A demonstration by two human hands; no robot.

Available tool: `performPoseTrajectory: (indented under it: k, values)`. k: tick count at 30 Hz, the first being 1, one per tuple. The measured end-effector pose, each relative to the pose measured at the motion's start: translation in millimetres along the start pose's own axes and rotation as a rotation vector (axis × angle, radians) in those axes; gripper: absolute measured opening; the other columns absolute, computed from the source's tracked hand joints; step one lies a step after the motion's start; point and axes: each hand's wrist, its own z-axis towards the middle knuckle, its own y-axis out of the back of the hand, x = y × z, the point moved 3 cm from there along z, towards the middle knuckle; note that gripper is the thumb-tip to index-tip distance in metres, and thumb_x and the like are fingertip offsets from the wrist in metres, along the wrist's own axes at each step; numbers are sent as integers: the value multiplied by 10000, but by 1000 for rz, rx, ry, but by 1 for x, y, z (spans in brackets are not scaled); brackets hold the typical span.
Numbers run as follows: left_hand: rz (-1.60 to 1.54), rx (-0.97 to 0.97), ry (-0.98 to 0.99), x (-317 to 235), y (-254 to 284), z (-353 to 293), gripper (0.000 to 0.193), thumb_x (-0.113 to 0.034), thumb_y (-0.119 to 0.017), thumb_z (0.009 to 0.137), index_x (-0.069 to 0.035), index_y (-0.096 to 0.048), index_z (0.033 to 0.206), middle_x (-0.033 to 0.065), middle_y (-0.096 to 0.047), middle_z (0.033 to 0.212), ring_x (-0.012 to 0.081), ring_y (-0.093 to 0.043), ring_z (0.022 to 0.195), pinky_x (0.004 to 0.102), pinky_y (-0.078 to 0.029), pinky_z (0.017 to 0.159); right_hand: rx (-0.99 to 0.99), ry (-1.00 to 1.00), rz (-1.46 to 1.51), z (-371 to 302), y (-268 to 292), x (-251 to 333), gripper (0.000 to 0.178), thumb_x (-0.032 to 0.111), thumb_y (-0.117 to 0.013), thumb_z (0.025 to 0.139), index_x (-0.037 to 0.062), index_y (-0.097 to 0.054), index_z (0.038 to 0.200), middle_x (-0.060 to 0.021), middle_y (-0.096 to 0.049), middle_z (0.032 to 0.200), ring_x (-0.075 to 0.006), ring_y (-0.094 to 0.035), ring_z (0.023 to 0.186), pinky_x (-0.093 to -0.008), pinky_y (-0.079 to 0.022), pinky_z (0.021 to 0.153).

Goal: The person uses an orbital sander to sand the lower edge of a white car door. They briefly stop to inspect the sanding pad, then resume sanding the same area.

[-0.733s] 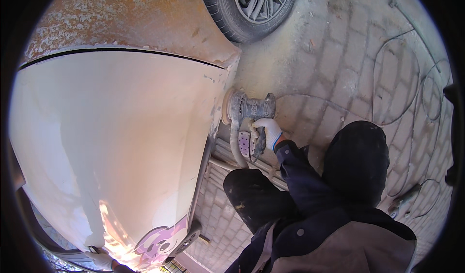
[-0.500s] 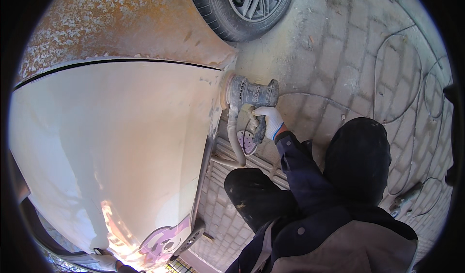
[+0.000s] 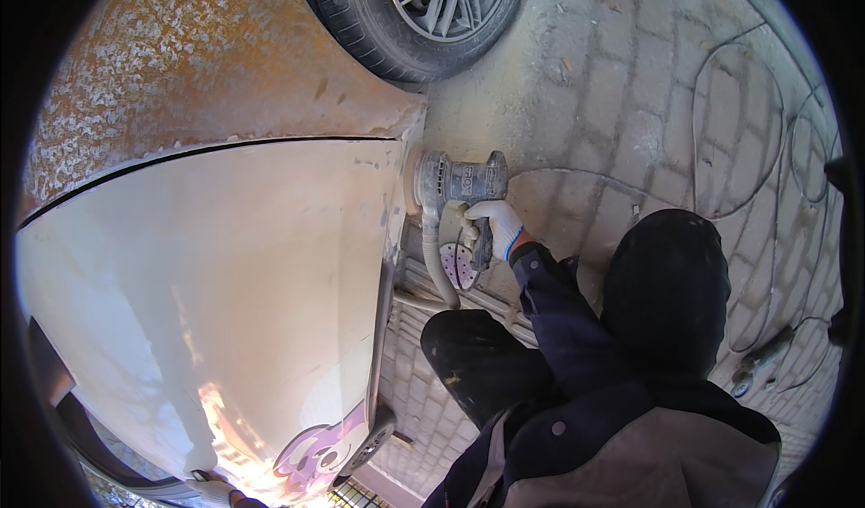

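My right hand (image 3: 491,227), in a white glove, is shut on the handle of a grey orbital sander (image 3: 455,182). The sander's pad presses against the edge of a pale car panel (image 3: 225,274), just under the seam with a rusty orange panel (image 3: 198,67). A grey hose (image 3: 436,274) hangs down from the sander. My left hand (image 3: 213,488), also gloved, shows only partly at the bottom left, resting against the car's lower edge; its grip is hidden.
A car wheel with an alloy rim (image 3: 423,8) stands at the top. A purple perforated sanding disc (image 3: 458,265) lies under my right hand. Thin cables (image 3: 712,121) loop over the dusty paving at right. My dark knees (image 3: 667,292) are bent low.
The sander and my right hand have moved up along the panel edge, closer to the seam with the rusty panel. The view has shifted slightly.
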Motion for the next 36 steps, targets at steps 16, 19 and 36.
performPoseTrajectory:
  k: [16, 19, 36]
  values:
    - [-154, -26, -1, 3, -2, 3, 511, -437, -542, 1039, -117, -486, 1433, 203, -701, 1133, 393, -701, 932, 504, -554, 738, 69, -56, 123, 9, 5, 1, 205, 153, -572, 822, -3, -646, 934, -66, -583, 714, -174, -501, 552, -356, -428, 573]
    - [-201, -30, -16, 4, -3, 7, 503, -442, -566, 1027, -102, -509, 1393, 193, -696, 1100, 374, -691, 908, 486, -551, 730, -27, -114, 125, 10, 14, -14, 198, 143, -572, 847, -14, -652, 938, -80, -613, 733, -176, -518, 527, -370, -446, 566]
    - [-938, -4, 252, 9, -8, 0, 435, -432, -547, 1055, -23, -623, 1182, 95, -634, 1052, 227, -604, 955, 383, -527, 846, -37, -162, 143, 16, 22, -15, 228, 171, -573, 822, -5, -643, 949, -94, -602, 741, -189, -490, 550, -379, -433, 567]
